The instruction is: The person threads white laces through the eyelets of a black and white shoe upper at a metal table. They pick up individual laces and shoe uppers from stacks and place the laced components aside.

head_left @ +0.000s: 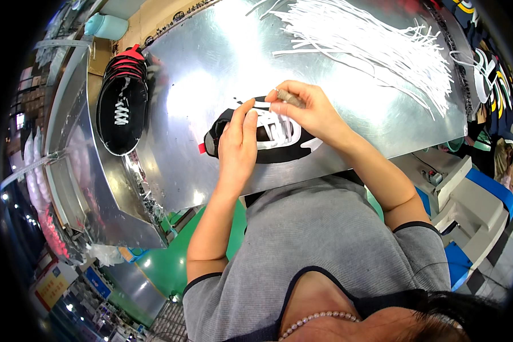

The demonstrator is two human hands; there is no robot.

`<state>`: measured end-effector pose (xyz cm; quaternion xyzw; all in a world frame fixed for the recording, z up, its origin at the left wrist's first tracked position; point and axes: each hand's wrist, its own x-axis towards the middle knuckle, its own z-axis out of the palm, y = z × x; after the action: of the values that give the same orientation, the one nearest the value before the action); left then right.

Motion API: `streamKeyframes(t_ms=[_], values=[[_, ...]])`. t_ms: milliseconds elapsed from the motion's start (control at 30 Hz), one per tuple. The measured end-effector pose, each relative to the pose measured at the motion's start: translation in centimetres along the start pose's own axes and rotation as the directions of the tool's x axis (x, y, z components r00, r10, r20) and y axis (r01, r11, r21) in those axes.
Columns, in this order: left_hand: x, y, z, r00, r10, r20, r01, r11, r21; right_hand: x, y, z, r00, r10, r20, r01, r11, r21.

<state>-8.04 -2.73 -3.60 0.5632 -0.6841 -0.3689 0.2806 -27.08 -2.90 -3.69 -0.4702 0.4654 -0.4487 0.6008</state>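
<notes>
A black and white shoe [285,154] lies on the metal tabletop in front of me, its red tab at the left end. White lace [280,131] crosses its middle in several rows. My left hand [238,142] is closed on the shoe's collar side, fingertips near the upper lace holes. Between the thumb and fingers of my right hand [312,113] is a small tool with a tan wrapped handle [290,98], held over the shoe's far edge. The tool's working end is too small to make out. Both sets of fingertips nearly meet at the lacing.
Another black shoe with red laces [122,102] sits at the tabletop's left edge. A large bundle of white laces [376,48] spreads across the far right. Beyond the far left corner stands a light blue container [105,27]. More shoe parts [499,85] hang at the right rim.
</notes>
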Motion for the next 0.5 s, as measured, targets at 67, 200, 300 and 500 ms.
streamKeyframes(t_ms=[67,200,300,500], values=[[0.0,0.1,0.2,0.998,-0.057,0.024,0.057,0.998,-0.002,0.3,0.7,0.5,1.0,0.019,-0.002,-0.019,0.996,-0.092],[0.0,0.4,0.4,0.998,-0.058,0.0,0.058,0.998,0.006,0.1,1.2,0.9,1.0,0.018,-0.015,-0.02,0.985,-0.174],[-0.2,0.3,0.4,0.999,-0.054,-0.001,0.054,0.998,-0.025,-0.6,0.2,0.7,1.0,0.018,-0.026,-0.024,0.967,-0.255],[-0.5,1.3,0.0,0.997,-0.064,0.038,0.067,0.996,-0.067,-3.6,-0.5,0.3,0.998,0.012,-0.055,-0.035,0.906,-0.421]])
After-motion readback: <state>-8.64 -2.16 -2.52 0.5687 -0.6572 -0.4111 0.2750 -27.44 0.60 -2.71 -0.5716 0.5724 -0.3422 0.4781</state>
